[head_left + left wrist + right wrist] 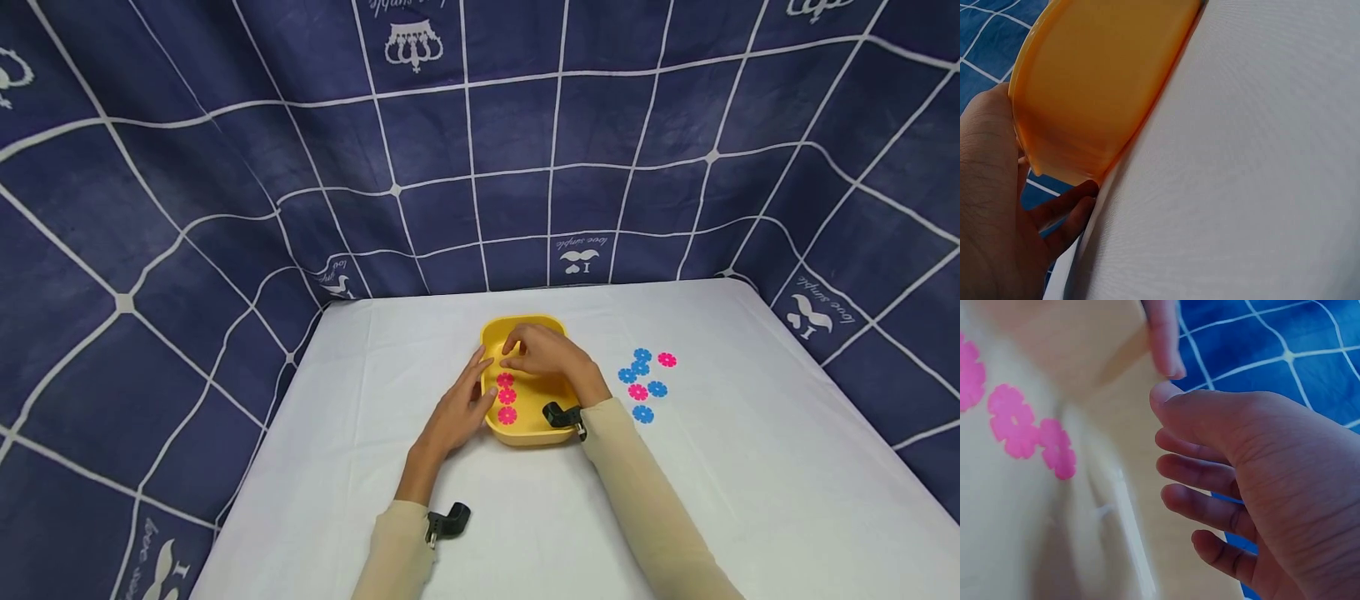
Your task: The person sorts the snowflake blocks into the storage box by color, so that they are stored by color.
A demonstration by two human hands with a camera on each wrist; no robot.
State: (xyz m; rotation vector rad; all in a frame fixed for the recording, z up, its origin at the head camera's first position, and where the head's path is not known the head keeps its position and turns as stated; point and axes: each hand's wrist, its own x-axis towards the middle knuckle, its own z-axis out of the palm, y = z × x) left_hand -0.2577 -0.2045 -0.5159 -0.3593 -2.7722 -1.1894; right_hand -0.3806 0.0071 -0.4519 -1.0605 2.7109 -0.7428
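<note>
A yellow tray (528, 437) stands on the white-covered table. Three pink flower-shaped discs (507, 396) lie in a column along its left inner side; the right wrist view shows these pink discs (1011, 422) closer. My left hand (459, 414) grips the tray's left wall, thumb over the rim and other fingers outside, low against the yellow wall (1097, 81) in the left wrist view. My right hand (551, 350) hovers over the far part of the tray. In the right wrist view the right hand (1272, 469) has loosely bent fingers, and nothing shows between them.
Right of the tray lie several blue flower-shaped discs (642, 413) and two pink ones (637, 392) on the white tablecloth (420, 333). A dark blue curtain (510, 208) with white grid lines surrounds the table at the back and sides.
</note>
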